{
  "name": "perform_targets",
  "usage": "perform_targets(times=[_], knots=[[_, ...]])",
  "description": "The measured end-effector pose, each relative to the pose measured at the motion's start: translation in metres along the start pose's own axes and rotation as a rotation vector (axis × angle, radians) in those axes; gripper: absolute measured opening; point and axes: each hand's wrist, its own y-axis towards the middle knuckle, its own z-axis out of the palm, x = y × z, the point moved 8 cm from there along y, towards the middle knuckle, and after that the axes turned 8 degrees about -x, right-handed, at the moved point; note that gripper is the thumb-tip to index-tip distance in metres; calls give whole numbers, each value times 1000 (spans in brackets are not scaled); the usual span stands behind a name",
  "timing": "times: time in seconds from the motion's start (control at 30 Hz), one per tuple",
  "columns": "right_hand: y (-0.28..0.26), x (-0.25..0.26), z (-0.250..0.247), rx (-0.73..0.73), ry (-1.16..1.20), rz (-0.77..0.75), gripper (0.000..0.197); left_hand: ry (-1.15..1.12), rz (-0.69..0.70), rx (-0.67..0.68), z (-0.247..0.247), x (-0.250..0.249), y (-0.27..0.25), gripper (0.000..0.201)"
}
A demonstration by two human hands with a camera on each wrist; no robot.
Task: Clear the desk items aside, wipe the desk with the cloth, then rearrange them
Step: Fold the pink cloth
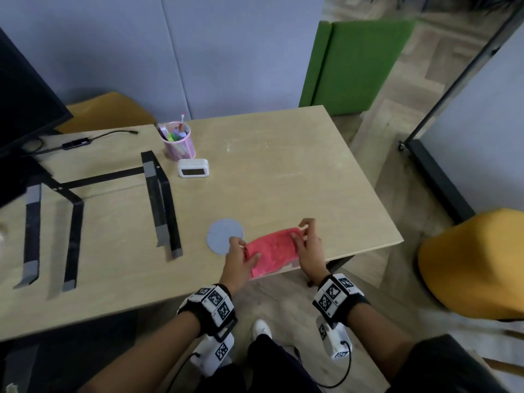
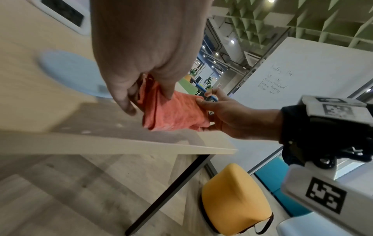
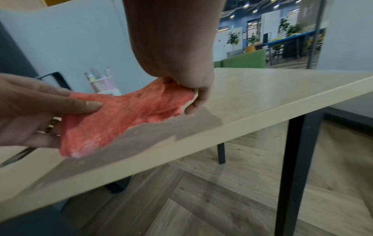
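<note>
So both hands are on the pink cloth (image 1: 270, 252) right at the near edge of the table (image 1: 283, 171), part of it hanging just past the edge. The left hand (image 1: 241, 258) has its thumb on top of the cloth's left end with fingers underneath, and the right hand (image 1: 307, 242) pinches the right end between thumb and fingers. From the wrist views it looks stretched between the two, sagging a bit in the middle. My guess is they're folding or squaring it up, either to get a flat pad for wiping or to put it down tidy. Can't say which from this alone.

The other stuff sits on the left and back part of the table: pink mesh pen cup (image 1: 178, 143), small white clock (image 1: 193, 167) just in front of it, and a round grey coaster (image 1: 224, 235) right beside the left hand. The black laptop stand (image 1: 158, 199) and monitor (image 1: 25, 109) take up the far left. That leaves the right half bare, which makes sense if that's the patch being wiped.

Pose-wise, both forearms come in from below, wrists roughly level, palms angled toward each other, hands hovering just above the table.
</note>
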Motion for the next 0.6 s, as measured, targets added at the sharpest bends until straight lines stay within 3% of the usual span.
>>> perform_targets(times=[0.13, 0.27, 0.4, 0.5, 0.6], knots=[[42, -19, -57, -127, -54, -3, 9, -142, -13, 28, 51, -43, 23, 41], [80, -43, -116, -206, -174, 2, 11, -124, 51, 91, 108, -93, 45, 20], [103, -59, -161, -253, -310, -5, 19, -143, 14, 152, 160, -111, 61, 10], [108, -78, -175, -224, -358, 35, 21, -142, -46, 199, 190, -109, 62, 18], [102, -97, -170, -143, -517, 121, 28, 126, 32, 222, 204, -104, 58, 37]])
